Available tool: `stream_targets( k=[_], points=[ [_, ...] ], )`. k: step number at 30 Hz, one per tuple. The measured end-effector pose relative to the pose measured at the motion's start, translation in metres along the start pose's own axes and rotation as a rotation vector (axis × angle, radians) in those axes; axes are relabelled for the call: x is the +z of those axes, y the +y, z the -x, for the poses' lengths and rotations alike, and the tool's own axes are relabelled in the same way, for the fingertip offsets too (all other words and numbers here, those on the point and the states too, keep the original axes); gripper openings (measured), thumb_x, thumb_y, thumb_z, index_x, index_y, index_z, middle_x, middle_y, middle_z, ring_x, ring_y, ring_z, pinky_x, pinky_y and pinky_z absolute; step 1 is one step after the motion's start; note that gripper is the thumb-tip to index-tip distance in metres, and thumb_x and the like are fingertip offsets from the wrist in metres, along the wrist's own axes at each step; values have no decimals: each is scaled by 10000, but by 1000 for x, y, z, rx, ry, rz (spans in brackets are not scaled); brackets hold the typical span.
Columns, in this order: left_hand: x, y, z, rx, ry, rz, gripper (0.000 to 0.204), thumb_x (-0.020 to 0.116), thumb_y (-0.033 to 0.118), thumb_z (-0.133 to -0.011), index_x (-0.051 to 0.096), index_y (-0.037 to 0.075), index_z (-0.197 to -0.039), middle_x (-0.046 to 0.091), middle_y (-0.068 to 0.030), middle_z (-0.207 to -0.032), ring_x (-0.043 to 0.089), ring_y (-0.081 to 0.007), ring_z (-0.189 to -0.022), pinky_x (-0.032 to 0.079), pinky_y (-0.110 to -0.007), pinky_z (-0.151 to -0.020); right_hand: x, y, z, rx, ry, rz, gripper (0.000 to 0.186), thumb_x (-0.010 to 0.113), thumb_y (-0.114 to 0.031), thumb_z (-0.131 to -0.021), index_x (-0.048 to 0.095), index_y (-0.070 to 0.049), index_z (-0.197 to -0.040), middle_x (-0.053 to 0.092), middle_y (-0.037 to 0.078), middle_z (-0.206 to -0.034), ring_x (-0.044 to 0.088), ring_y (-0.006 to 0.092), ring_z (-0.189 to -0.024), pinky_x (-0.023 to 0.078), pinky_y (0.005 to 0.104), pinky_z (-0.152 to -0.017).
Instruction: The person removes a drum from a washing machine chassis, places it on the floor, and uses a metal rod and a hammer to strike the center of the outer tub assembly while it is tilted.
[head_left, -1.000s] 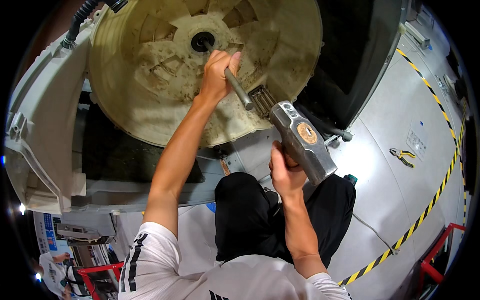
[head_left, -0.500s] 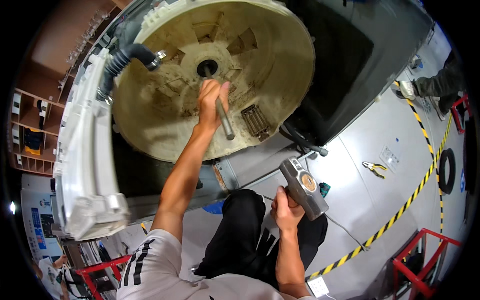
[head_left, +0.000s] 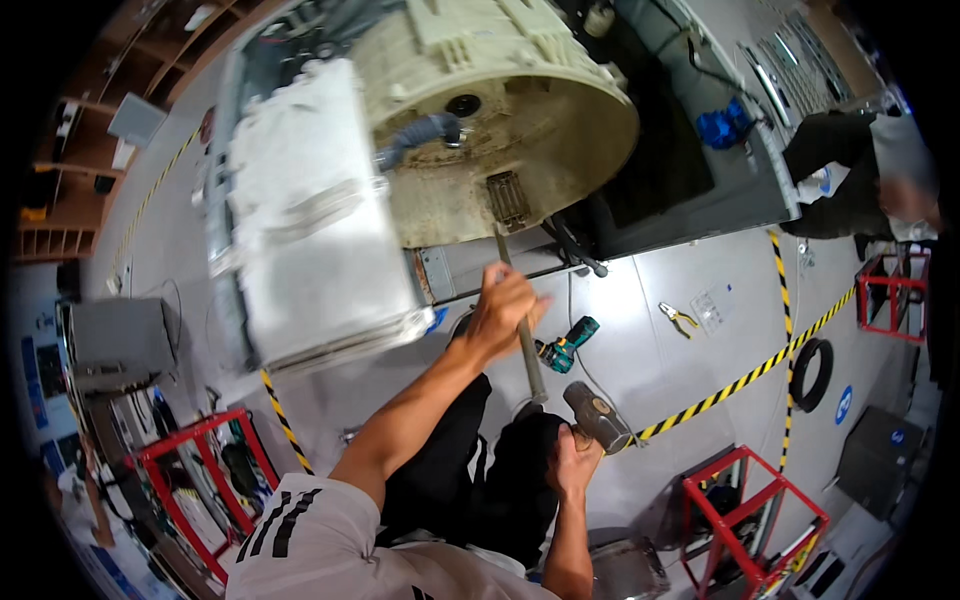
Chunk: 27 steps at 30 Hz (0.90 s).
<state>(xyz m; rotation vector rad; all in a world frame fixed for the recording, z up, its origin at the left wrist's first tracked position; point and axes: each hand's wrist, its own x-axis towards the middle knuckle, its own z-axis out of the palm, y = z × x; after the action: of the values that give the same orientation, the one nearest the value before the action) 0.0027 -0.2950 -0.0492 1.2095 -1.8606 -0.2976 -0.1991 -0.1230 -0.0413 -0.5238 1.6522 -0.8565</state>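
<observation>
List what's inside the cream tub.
Slotted piece, low down; dark round opening at the back. Grey hose and white panel cover part of the left interior of the tub; behind them can't be seen.

L hand [head_left: 503,308] w/ metal rod [head_left: 531,362], R hand [head_left: 573,464] w/ hammer [head_left: 597,417], cream tub [head_left: 575,150] beyond

Tub [head_left: 585,135] at upper centre; rod [head_left: 530,355] in left hand [head_left: 503,310] at centre, hammer [head_left: 598,416] in right hand [head_left: 573,464] below; drill [head_left: 570,344] right of rod, pliers [head_left: 679,320] farther right.
</observation>
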Motion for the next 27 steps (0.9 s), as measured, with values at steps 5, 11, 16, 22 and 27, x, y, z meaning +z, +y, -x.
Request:
stream_targets(
  k=[5,11,16,22,27],
  points=[
    [-95,106,76,-341,-276,75,373,583,203,-865,477,56,-538,492,-81,-556,519,-266,-645,382,-430,-831,-94,-5,78,-8,-70,323,196,614,-152,-833,443,-72,-776,413,-21,-492,385,76,-351,310,240,-318],
    [-229,143,162,-672,-356,37,415,539,263,-897,516,23,-559,535,-132,-599,540,-341,-662,426,-439,-649,-123,-45,154,255,-46,447,182,567,-81,-802,430,-85,-683,425,2,-485,401,107,-341,328,273,-300],
    [-333,136,223,-1035,-260,-71,449,505,341,-917,582,6,-628,569,-198,-649,562,-398,-696,435,-472,-646,-102,-33,180,369,0,660,86,559,-70,-778,491,-48,-729,445,34,-502,435,145,-358,347,286,-315],
    [-439,80,295,-1368,7,171,406,552,366,-907,633,18,-715,582,-233,-683,525,-455,-681,425,-444,-583,-38,-12,197,621,17,916,115,609,-115,-770,522,-46,-742,488,67,-537,479,176,-402,389,334,-353],
    [-521,43,327,-1381,338,265,439,596,267,-898,434,-12,-600,300,-85,-504,280,-139,-498,280,-342,-462,38,-13,233,630,-207,1043,163,634,-163,-798,546,-49,-723,504,42,-514,473,156,-367,379,317,-335]
  ],
)
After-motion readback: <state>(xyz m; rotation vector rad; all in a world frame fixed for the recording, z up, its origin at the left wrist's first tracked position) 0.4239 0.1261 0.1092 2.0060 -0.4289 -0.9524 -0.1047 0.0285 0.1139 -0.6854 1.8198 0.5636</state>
